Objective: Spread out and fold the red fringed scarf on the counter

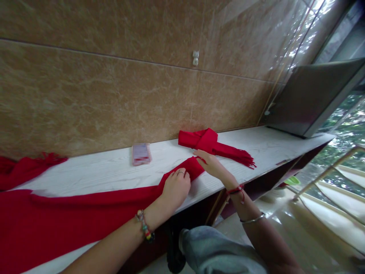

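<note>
A long red scarf lies over the white counter, spread wide at the left and narrowed into a folded strip toward the middle. My left hand, with a ring and a beaded bracelet, curls its fingers around that narrow part. At the strip's folded end rests my right hand, fingers stretched out and touching the cloth's edge. Just behind the right hand lies a second red scarf, folded and wrapped around itself, its fringed tail pointing right.
The white counter runs along a brown tiled wall with a socket. A small pack stands near the wall. More fringed red cloth lies far left. A dark metal appliance is at the right end, near a drying rack.
</note>
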Available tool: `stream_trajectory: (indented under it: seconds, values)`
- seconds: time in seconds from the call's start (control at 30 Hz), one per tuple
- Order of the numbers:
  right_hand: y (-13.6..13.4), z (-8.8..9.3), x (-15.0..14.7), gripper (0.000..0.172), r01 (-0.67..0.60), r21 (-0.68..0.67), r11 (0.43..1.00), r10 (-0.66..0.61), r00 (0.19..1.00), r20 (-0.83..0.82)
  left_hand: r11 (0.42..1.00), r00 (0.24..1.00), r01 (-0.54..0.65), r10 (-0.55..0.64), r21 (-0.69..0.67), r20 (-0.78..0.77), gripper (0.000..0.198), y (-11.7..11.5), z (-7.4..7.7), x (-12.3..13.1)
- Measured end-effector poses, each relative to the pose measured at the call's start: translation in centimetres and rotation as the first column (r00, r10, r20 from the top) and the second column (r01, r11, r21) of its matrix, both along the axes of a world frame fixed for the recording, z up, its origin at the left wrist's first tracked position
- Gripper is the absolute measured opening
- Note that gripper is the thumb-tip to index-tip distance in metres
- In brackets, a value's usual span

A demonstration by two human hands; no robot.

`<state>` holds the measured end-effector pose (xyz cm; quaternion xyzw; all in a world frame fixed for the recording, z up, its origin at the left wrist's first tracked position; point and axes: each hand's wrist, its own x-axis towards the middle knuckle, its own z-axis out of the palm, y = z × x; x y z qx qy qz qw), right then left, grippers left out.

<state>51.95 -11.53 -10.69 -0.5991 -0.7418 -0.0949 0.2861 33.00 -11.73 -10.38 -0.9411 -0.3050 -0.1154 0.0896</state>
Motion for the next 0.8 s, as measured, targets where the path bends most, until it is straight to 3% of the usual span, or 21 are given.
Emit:
stream_trajectory:
  seconds: [0.13,0.23,0.37,0.5,0.6,0.73,0.8]
  values:
    - [1.7,-2.1,-1.9,0.037,0.048,-0.102,0.994,-0.033,0.989,0.142,0.98,0.989,-0.138,0.145,-0.145,0.039,0.05,1.6,-1.8,0.9]
    - [1.6,-4.0,-1.9,0.041,0.148,-0.148,0.978,-0.111,0.966,0.232,0.971,0.999,-0.043,0.04,-0.234,-0.017,0.06,3.0,-2.7,-0.1]
    - [1.1,-4.7,-1.5,0.046,0.244,-0.149,0.958,-0.196,0.941,0.276,0.947,0.989,0.119,-0.14,-0.3,-0.048,0.062,4.7,-2.0,-2.0]
    - [1.3,-4.0,-2.1,0.046,0.327,-0.128,0.936,-0.282,0.916,0.284,0.949,0.988,0.083,-0.118,-0.303,-0.101,0.064,5.6,-0.4,-4.2]
    - [1.7,-3.1,-3.7,0.049,0.295,-0.092,0.951,-0.267,0.934,0.237,0.962,0.994,0.027,-0.053,-0.272,-0.09,0.057,5.7,0.9,-7.7]
    - [1.8,-2.7,-6.3,0.05,0.037,-0.183,0.982,0.007,0.973,0.233,0.95,0.997,-0.049,0.028,-0.309,-0.07,0.057,5.3,1.7,-14.7]
    - [1.8,-3.0,-6.9,0.049,0.005,-0.216,0.976,0.054,0.962,0.266,0.916,0.991,-0.101,0.058,-0.387,-0.121,0.062,4.8,1.6,-18.1]
